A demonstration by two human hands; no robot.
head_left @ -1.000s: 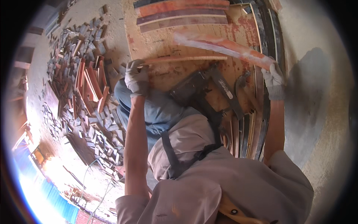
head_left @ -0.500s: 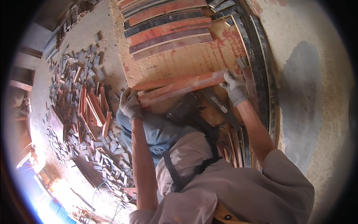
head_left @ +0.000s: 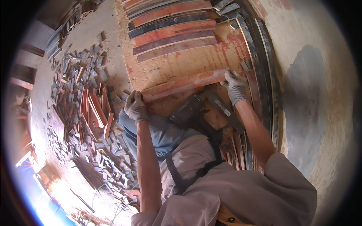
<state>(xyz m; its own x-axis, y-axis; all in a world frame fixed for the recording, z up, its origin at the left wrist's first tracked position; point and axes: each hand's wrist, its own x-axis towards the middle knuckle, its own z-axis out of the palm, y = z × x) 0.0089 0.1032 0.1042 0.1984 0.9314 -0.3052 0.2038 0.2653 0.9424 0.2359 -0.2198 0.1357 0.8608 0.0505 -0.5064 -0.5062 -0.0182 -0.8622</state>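
Note:
A reddish wooden plank (head_left: 184, 83) spans the space between my two gloved hands, lying crosswise over a wooden panel (head_left: 166, 69) with red stains. My left hand (head_left: 135, 106) is closed around its left end, with thumb and fingers pinching. At the right end, my right hand (head_left: 234, 84) grips the plank near the panel's edge. Below the plank, close to my legs, lies a dark nail gun (head_left: 190, 109) with a long magazine (head_left: 224, 109). Farther up, several red, black and purplish planks (head_left: 173, 32) lie in rows on the panel.
Long dark strips (head_left: 262, 64) run along the panel's right side. On the left floor lies a heap of small wood offcuts (head_left: 90, 71) with reddish channel-like pieces (head_left: 98, 109). A thin hose or cord (head_left: 98, 188) crosses the lower left. A grey patch (head_left: 305, 101) marks the right floor.
Two reddish pieces showed at an angle between my hands; they now appear as a single line. The plank's left end shifted slightly, and my right hand moved a little left.

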